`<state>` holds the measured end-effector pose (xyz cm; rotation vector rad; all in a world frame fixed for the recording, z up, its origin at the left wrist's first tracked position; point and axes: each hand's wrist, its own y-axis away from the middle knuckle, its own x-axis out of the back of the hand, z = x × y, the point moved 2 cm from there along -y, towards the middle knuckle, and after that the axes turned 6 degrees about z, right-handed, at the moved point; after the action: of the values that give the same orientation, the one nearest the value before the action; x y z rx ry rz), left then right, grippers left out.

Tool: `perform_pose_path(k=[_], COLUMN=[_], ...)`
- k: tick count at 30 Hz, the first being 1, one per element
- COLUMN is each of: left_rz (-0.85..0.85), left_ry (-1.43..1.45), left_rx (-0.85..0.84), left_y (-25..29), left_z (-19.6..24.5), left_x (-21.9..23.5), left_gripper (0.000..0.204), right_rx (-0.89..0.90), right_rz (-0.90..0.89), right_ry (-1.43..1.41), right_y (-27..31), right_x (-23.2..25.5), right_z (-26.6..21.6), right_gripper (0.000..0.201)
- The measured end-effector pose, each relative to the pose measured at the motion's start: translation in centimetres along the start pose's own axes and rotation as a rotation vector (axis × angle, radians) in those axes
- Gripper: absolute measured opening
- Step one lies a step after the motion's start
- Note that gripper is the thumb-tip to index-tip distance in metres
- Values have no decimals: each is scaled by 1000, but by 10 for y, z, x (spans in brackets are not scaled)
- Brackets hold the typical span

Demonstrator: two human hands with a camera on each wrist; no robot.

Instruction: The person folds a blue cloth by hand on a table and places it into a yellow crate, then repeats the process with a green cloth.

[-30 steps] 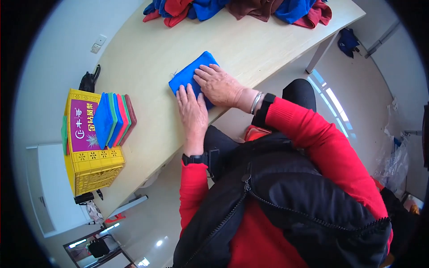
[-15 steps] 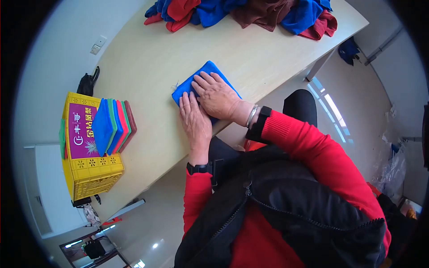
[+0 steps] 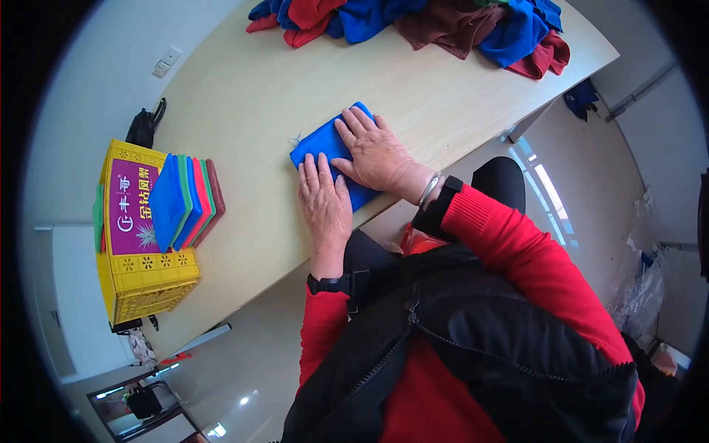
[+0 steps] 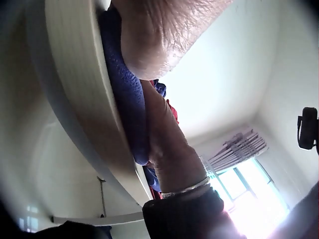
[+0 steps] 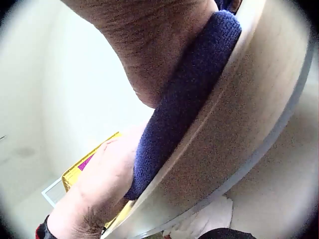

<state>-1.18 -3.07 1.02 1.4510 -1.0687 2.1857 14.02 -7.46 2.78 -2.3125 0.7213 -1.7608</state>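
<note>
A folded blue towel [image 3: 325,142] lies flat near the table's front edge, with a loose thread at its left corner. My left hand [image 3: 325,203] rests on its left part with the fingers straight. On the right part my right hand [image 3: 375,153] lies palm down, fingers extended and thumb spread toward the left hand. Both wrist views show the towel's thick rounded fold [image 4: 124,89] at the table edge under the palms. In the right wrist view the towel [image 5: 184,104] sits beneath the heel of the right hand.
A yellow crate [image 3: 151,284] with a purple label stands at the left; folded blue, green, red and brown towels [image 3: 171,203] lean against it. A heap of crumpled blue, red and brown towels [image 3: 450,29] covers the far side of the table [image 3: 244,111]. A black item [image 3: 144,125] lies behind the crate.
The right hand has slid up and right across the towel, away from the left hand, and its thumb has spread. The left hand stays on the towel. The head view has shifted slightly.
</note>
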Motion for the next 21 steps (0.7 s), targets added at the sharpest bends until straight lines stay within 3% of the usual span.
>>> perform_pose_path(k=[11,15,18,21], left_rz=[-12,-6,101,83], left_ry=[-7,-127,90,76], left_rx=[31,65,-40,-65], left_y=[16,13,-11,-23], left_z=[-5,-4,17,18], left_x=[22,37,31,-3], left_gripper=[52,48,45,45], right_rx=[-75,-74,22,46], right_rz=[8,3,127,72], right_ry=[-17,120,46,51], right_y=[12,10,2,-1], right_x=[19,27,16,2], right_z=[19,21,0,-5], right_gripper=[66,59,54,54])
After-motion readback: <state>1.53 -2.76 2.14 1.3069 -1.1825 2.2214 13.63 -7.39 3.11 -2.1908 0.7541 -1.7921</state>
